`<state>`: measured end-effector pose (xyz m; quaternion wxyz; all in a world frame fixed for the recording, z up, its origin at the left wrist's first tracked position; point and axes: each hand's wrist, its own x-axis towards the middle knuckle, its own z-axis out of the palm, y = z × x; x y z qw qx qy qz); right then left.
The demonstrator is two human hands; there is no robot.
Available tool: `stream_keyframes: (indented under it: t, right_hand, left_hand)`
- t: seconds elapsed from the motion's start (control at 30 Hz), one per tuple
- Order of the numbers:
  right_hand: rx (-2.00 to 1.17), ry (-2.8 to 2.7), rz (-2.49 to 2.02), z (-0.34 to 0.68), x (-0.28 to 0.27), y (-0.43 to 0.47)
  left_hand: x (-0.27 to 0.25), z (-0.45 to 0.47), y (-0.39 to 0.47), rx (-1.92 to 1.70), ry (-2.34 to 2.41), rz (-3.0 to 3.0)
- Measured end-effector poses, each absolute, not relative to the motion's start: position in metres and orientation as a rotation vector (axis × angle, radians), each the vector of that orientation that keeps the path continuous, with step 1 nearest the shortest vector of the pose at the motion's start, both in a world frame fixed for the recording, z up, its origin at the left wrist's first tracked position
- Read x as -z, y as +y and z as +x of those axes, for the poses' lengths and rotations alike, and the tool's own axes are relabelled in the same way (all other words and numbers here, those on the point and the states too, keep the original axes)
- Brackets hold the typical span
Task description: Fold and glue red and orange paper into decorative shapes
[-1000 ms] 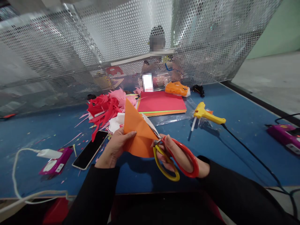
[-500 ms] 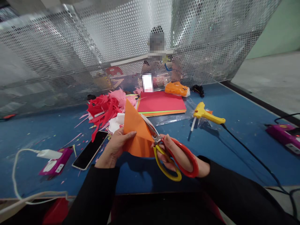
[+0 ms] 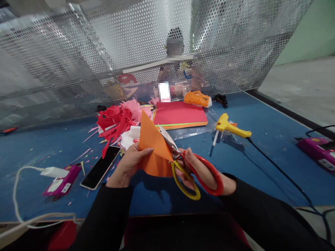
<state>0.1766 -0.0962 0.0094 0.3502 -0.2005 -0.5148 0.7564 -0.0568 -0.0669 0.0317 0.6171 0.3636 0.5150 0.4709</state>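
Note:
My left hand (image 3: pixel 131 163) is closed on a sheet of orange paper (image 3: pixel 151 139), thumb on its face and fingers behind. The sheet rises to a point at the top and curves along its lower edge. In my right hand (image 3: pixel 197 170) are large scissors (image 3: pixel 218 183) with one red and one yellow handle loop. Their blades lie at the paper's right edge, partly hidden by it, with one blade tip showing beyond. My right fingers pass through the handles.
Red and pink paper scraps (image 3: pixel 117 120) are heaped at the left, near a phone (image 3: pixel 101 167). Coloured sheets (image 3: pixel 180 113) lie behind my hands. A yellow glue gun (image 3: pixel 231 128) rests at the right, its cord trailing forward. A purple power strip (image 3: pixel 62 181) sits at the left. Perforated metal (image 3: pixel 141 35) stands behind.
The scissor handles have spread slightly wider apart, and the visible blade tip stands a little farther from the paper's edge. Both hands keep nearly the same place.

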Motion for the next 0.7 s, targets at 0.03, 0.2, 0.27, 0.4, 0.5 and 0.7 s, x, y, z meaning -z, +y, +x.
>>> stream_keyframes:
  t: [0.03,0.2,0.27,0.4,0.5,0.7]
  right_hand:
    - [-1.955,-1.332,-0.521,0.176,-0.010,-0.096]
    - [-1.950,-1.321,-0.537,0.176,-0.013,-0.098]
    - [-1.935,-1.328,-0.532,0.176,-0.013,-0.099]
    - [-1.914,-1.321,-0.557,0.174,-0.014,-0.101]
    - [-1.899,-1.311,-0.587,0.171,-0.016,-0.102]
    - [-1.903,-1.267,-0.633,0.168,-0.020,-0.102]
  left_hand:
    - [-0.032,-0.056,-0.067,-1.073,1.180,0.842]
    - [-0.030,-0.053,-0.067,-1.035,1.156,0.863]
    - [-0.028,-0.052,-0.068,-1.032,1.148,0.868]
    - [-0.026,-0.052,-0.068,-1.028,1.140,0.878]
    - [-0.026,-0.051,-0.068,-1.029,1.142,0.886]
    - [-0.027,-0.049,-0.068,-1.029,1.146,0.898]
